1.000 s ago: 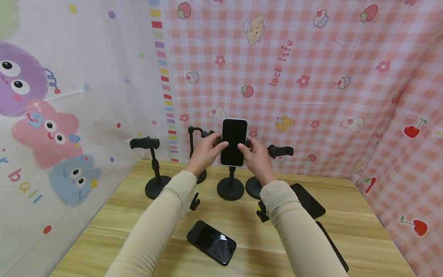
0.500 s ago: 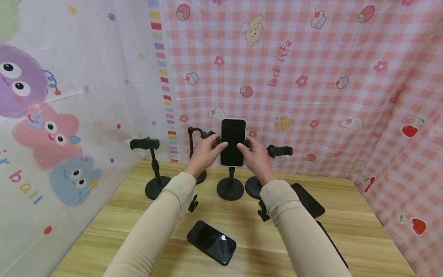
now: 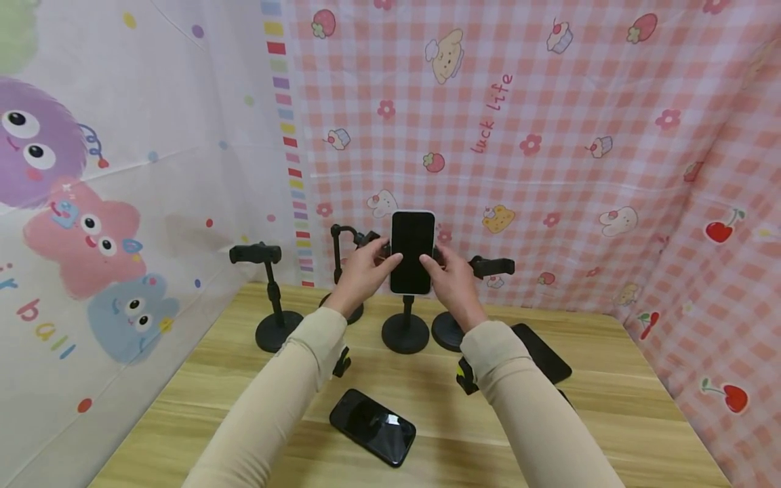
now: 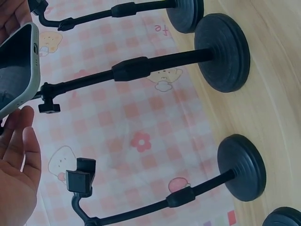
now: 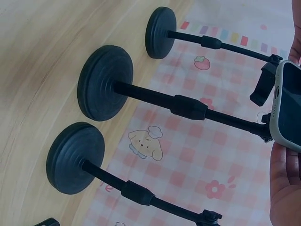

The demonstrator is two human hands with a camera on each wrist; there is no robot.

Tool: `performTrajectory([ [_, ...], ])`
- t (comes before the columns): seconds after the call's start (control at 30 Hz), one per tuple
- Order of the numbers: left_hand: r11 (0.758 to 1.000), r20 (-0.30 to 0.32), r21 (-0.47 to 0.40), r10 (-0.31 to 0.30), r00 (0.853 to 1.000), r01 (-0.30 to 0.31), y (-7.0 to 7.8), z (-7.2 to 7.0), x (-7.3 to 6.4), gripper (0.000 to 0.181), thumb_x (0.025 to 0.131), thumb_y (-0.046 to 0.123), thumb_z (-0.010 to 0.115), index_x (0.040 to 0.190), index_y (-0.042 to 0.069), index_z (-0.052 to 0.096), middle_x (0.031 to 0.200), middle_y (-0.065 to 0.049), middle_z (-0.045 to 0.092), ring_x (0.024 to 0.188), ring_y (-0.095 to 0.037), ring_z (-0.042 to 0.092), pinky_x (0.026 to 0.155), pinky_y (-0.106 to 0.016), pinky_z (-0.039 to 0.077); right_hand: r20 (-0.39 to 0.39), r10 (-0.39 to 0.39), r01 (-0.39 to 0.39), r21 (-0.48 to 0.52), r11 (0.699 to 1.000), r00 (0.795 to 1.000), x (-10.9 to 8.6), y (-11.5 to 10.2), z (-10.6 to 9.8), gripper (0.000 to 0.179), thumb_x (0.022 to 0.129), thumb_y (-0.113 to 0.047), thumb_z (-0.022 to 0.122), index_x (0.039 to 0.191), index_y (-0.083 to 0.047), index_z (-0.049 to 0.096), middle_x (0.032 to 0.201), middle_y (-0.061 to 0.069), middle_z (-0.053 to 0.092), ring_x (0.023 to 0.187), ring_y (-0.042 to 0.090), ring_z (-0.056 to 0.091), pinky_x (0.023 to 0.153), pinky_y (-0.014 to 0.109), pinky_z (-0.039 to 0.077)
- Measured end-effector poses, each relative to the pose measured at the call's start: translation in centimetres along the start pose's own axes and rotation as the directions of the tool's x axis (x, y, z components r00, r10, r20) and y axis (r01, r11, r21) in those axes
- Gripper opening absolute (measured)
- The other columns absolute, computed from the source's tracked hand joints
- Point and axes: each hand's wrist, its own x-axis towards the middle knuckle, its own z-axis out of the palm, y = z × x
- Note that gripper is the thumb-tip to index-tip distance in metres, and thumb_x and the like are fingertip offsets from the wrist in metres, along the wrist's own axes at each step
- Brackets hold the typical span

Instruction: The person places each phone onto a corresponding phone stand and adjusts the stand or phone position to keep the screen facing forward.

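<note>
A white-edged smartphone (image 3: 412, 234) stands upright, dark screen towards me, at the top of the middle phone stand (image 3: 405, 333). My left hand (image 3: 365, 272) grips its left edge, the thumb lying on the screen. On the opposite edge my right hand (image 3: 454, 281) holds it the same way. Both hands' other fingers reach behind the phone and are partly hidden. The left wrist view shows the phone's lower end (image 4: 34, 66) beside the stand's pole (image 4: 131, 68). In the right wrist view the phone (image 5: 288, 108) meets the top of that pole, with fingers (image 5: 285, 165) below it.
Other black phone stands, one at left (image 3: 277, 331), one behind my left hand (image 3: 337, 251) and one at right (image 3: 447, 331), flank the middle one. A black phone (image 3: 373, 427) lies at the front of the wooden table (image 3: 439, 434). Another dark phone (image 3: 543, 352) lies by my right sleeve.
Both hands keep their hold on the phone with hardly any movement. My right forearm has shifted slightly right and now covers most of a dark flat thing on the table.
</note>
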Motion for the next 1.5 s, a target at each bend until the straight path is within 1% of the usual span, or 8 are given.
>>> performTrajectory([
  [0.17, 1.000, 0.002, 0.001, 0.014, 1.000, -0.014, -0.4, 0.1, -0.3, 0.056, 0.100, 0.038, 0.059, 0.146, 0.008, 0.047, 0.122, -0.011, 0.063, 0.110, -0.025, 0.062, 0.094, -0.044, 0.050, -0.013, -0.005, 0.005, 0.002, 1.000, 1.000, -0.4, 0.2, 0.0, 0.035, 0.102, -0.038, 0.055, 0.127, -0.014, 0.061, 0.102, 0.011, 0.065, 0.089, 0.026, 0.059, 0.077, 0.041, 0.049],
  [0.3, 0.999, -0.007, -0.011, 0.032, 0.999, -0.032, -1.0, 0.3, -0.7, 0.050, 0.100, 0.036, 0.059, 0.141, 0.007, 0.053, 0.121, -0.011, 0.065, 0.109, -0.024, 0.063, 0.094, -0.043, 0.050, -0.001, 0.031, -0.031, 0.014, 0.999, 1.000, -0.9, 0.6, 0.2, 0.031, 0.102, -0.036, 0.056, 0.120, -0.011, 0.062, 0.095, 0.011, 0.061, 0.083, 0.028, 0.057, 0.072, 0.039, 0.049],
  [0.5, 0.999, -0.006, -0.034, 0.021, 1.000, -0.021, -1.8, 0.6, -1.5, 0.049, 0.101, 0.038, 0.058, 0.139, 0.009, 0.055, 0.118, -0.008, 0.067, 0.107, -0.022, 0.064, 0.094, -0.043, 0.050, 0.011, 0.049, -0.049, 0.044, 0.998, 0.999, -1.6, 1.3, 0.9, 0.027, 0.102, -0.029, 0.057, 0.120, -0.010, 0.066, 0.100, 0.010, 0.066, 0.091, 0.030, 0.064, 0.082, 0.041, 0.054],
  [0.63, 0.997, -0.036, -0.019, 0.074, 0.997, -0.074, -2.0, 0.9, -1.8, 0.029, 0.102, 0.035, 0.056, 0.111, 0.010, 0.066, 0.093, -0.006, 0.066, 0.084, -0.020, 0.063, 0.077, -0.037, 0.052, 0.006, 0.053, -0.053, 0.048, 0.997, 0.999, -2.0, 1.7, 1.3, 0.022, 0.102, -0.025, 0.058, 0.112, -0.009, 0.069, 0.100, 0.011, 0.069, 0.091, 0.027, 0.065, 0.084, 0.042, 0.053],
  [0.77, 0.995, -0.052, -0.010, 0.103, 0.993, -0.103, -2.0, 1.1, -1.8, 0.027, 0.103, 0.034, 0.055, 0.089, 0.012, 0.060, 0.074, -0.006, 0.051, 0.066, -0.022, 0.047, 0.062, -0.035, 0.038, -0.002, 0.055, -0.055, 0.065, 0.996, 0.998, -2.3, 2.1, 1.5, 0.021, 0.102, -0.023, 0.058, 0.110, -0.008, 0.070, 0.100, 0.010, 0.069, 0.091, 0.025, 0.066, 0.084, 0.042, 0.053],
  [0.97, 0.995, -0.053, -0.018, 0.099, 0.994, -0.100, -2.2, 1.2, -1.9, 0.029, 0.102, 0.036, 0.055, 0.085, 0.012, 0.057, 0.074, -0.005, 0.050, 0.063, -0.021, 0.044, 0.061, -0.033, 0.037, 0.000, 0.055, -0.054, 0.090, 0.994, 0.999, -2.6, 2.5, 1.5, 0.022, 0.102, -0.023, 0.059, 0.112, -0.007, 0.070, 0.100, 0.012, 0.070, 0.092, 0.028, 0.066, 0.084, 0.041, 0.054],
  [1.23, 0.995, -0.018, 0.001, 0.103, 0.995, -0.103, -3.5, 1.5, -2.4, 0.027, 0.101, 0.036, 0.057, 0.092, 0.013, 0.068, 0.085, 0.001, 0.066, 0.077, -0.018, 0.058, 0.070, -0.034, 0.049, 0.005, 0.092, -0.092, 0.086, 0.992, 0.996, -3.4, 3.1, 1.8, 0.019, 0.102, -0.022, 0.058, 0.104, -0.007, 0.071, 0.095, 0.007, 0.070, 0.092, 0.024, 0.067, 0.085, 0.040, 0.054],
  [1.5, 0.997, 0.019, -0.024, 0.075, 0.997, -0.074, -4.2, 1.9, -3.3, 0.025, 0.100, 0.035, 0.060, 0.101, 0.013, 0.072, 0.092, 0.001, 0.070, 0.086, -0.015, 0.064, 0.078, -0.035, 0.053, 0.003, 0.121, -0.121, 0.054, 0.991, 0.993, -4.2, 4.6, 2.0, 0.028, 0.100, -0.020, 0.062, 0.120, -0.002, 0.068, 0.105, 0.012, 0.070, 0.093, 0.025, 0.068, 0.087, 0.043, 0.054],
])
